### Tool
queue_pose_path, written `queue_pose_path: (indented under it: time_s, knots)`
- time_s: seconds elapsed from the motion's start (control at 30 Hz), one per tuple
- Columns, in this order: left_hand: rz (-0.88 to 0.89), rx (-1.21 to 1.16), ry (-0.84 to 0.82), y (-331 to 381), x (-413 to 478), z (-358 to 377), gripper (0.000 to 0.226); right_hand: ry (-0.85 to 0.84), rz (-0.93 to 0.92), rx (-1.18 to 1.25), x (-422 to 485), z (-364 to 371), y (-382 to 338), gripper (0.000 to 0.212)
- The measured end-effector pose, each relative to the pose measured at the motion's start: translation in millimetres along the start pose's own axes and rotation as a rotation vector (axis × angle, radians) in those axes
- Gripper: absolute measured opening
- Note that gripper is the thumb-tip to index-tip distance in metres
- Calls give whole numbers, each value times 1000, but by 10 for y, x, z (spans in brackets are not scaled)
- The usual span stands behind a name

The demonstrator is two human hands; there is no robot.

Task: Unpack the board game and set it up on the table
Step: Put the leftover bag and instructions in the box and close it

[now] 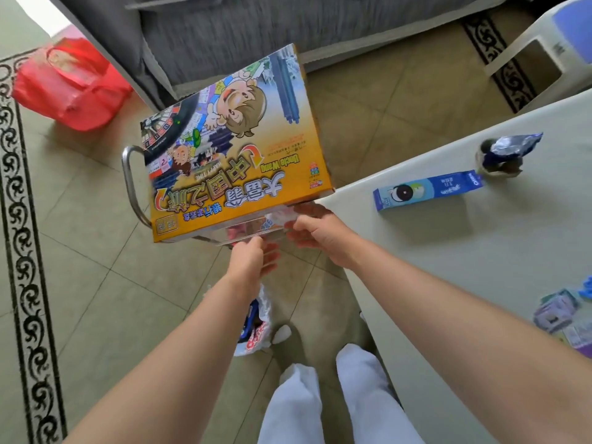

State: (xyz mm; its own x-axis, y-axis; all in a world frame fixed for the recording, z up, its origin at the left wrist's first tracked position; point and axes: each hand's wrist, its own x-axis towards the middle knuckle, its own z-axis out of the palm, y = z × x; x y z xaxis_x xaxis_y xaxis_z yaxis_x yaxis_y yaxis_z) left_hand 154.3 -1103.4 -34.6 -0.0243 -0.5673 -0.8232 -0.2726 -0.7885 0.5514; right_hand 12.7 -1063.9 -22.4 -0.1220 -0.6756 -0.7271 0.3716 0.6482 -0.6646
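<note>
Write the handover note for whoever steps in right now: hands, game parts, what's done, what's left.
Left hand: at the near edge of the clear plastic piece, fingers under it; grip unclear.
Right hand: pinches that piece's right end.
Game box: yellow, printed face up, on a metal-framed seat by the table corner, not on the table.
Done: the clear piece seems partly drawn from the box's near end.
Left: empty the box and lay the game out on the table. Purple items at the table's right edge are too blurred to identify.

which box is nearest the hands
The yellow board game box, at whose edge the left hand and right hand hold clear plastic; the blue box lies on the table.
</note>
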Motion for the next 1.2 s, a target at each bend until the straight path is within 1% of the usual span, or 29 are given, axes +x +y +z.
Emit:
queue_pose_path:
  time_s: [0.1, 0.13, 0.23, 0.3, 0.43, 0.6, 0.73, 0.8, 0.87, 0.93, 1.03, 1.1, 1.17, 1.2]
  knots:
    - [50, 239, -41, -122, -41, 361, 27, 13, 51, -68, -44, -391, 41, 25]
    - [58, 307, -78, -164, -61, 494, 26, 22, 75, -100, -47, -555, 88, 27]
    - [102, 489, -191, -256, -85, 942, 25, 111, 150, -168, -71, -1081, 258, 25]
    - [153, 582, -209, -279, -55, 1317, 26, 202, 188, -192, -95, -1469, 375, 22]
    - [320, 902, -177, -327, 92, 1961, 30, 302, 212, -142, -145, -2070, 544, 16]
    - [534, 1161, -59, -347, 269, 2618, 49, 372, 238, -91, -140, -2612, 700, 13]
    - [745, 1345, 11, -269, 560, 3006, 57, 418, 238, 3, -66, -2933, 737, 14]
    - [806, 1397, -30, -214, 711, 3221, 67, 459, 236, 49, -5, -3111, 741, 14]
    - [781, 1422, -92, -171, 804, 3388, 78, 494, 226, 81, 57, -3256, 730, 15]
    - [768, 1474, -141, -150, 884, 3560, 81, 545, 223, 123, 134, -3428, 694, 16]
    - [814, 1516, -165, -136, 977, 3705, 76, 612, 189, 229, 283, -3692, 594, 14]
    - [838, 1544, -177, -106, 1065, 3768, 66, 673, 169, 322, 402, -3884, 496, 8]
    - [827, 1532, -163, -75, 1117, 3795, 55, 770, 160, 412, 527, -4073, 426, 2]
    - [809, 1511, -151, -51, 1148, 3816, 52, 833, 157, 454, 602, -4173, 389, 8]
